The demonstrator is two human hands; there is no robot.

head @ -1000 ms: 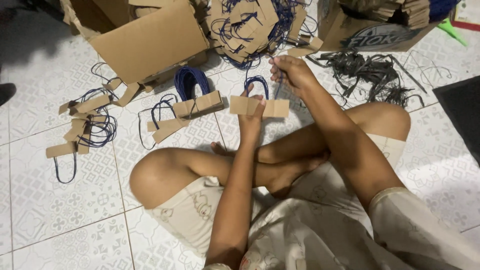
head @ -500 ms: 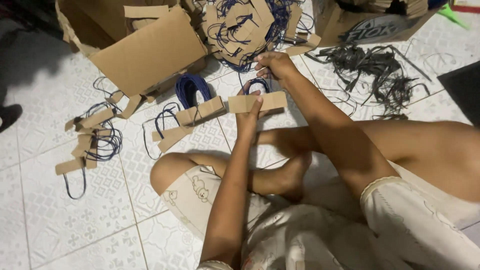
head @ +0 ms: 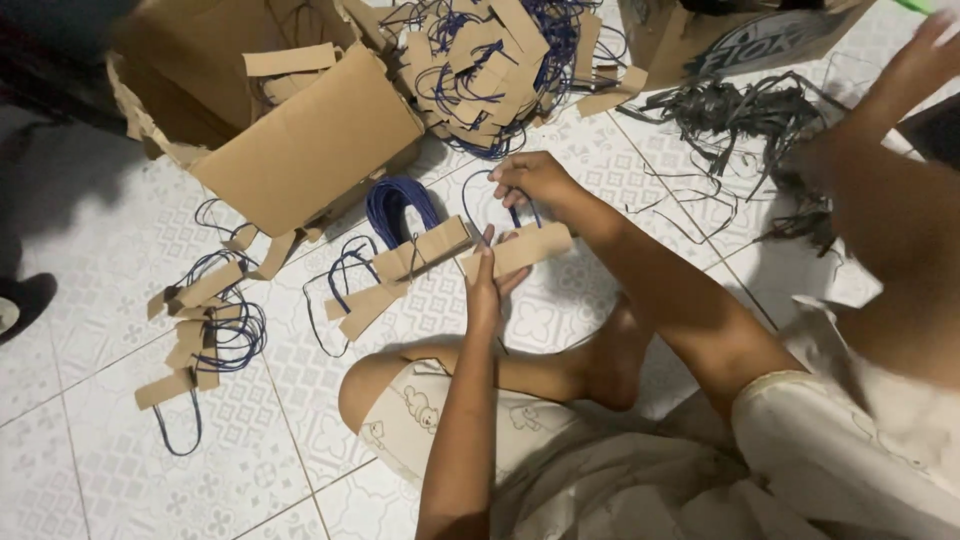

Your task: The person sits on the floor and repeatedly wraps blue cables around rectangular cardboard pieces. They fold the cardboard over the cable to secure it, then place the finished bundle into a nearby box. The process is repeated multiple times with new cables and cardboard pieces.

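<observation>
My left hand grips a brown cardboard strip held just above the tiled floor. My right hand pinches a blue cord that loops up from the strip's far side. Just left of the strip lie more cardboard strips with blue cord handles and a bundle of blue cord. My bent legs are below, one foot near the middle of the view.
An open cardboard box stands at the upper left. A heap of finished strips with cords lies behind. Black strands spread at the upper right beside another box. More strips with cords lie at the left.
The view has drawn closer and shifted. My right hand has come back toward the strip with the blue cord, and my right knee has risen at the right side.
</observation>
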